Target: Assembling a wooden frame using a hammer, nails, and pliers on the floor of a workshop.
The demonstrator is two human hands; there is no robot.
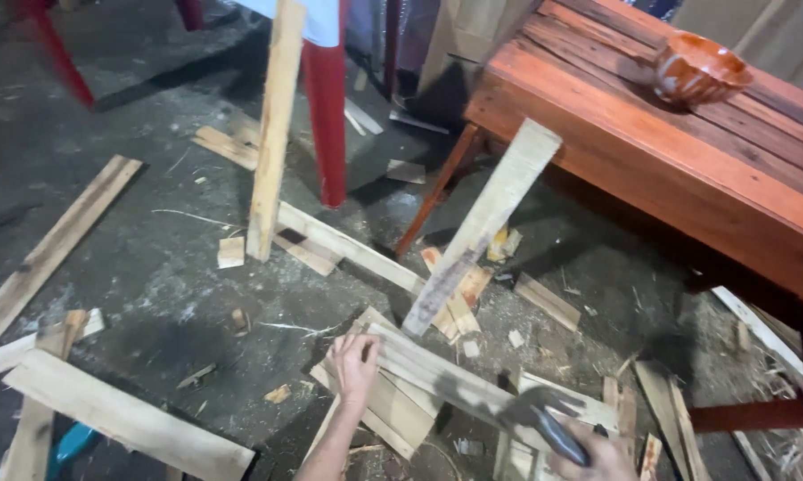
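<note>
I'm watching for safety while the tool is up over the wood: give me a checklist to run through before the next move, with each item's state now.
1. Left hand steadies the slat pile: ok, palm pressed flat on it.
2. Right hand has a firm grip on the tool: ok, fingers wrapped round the handle.
3. Tool head sound: cannot tell, blurred.
4. Left-hand fingers apart from the tool: ok, a gap shows.
5. Leaning plank stable: cannot tell.
6. Floor free of scraps: not ok, offcuts everywhere.

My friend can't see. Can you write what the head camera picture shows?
A person's left hand presses on pale wooden slats lying on a dusty floor, while the right hand holds a dark-handled tool. Beside them stands a reddish wooden bench holding a brown clay bowl.
</note>
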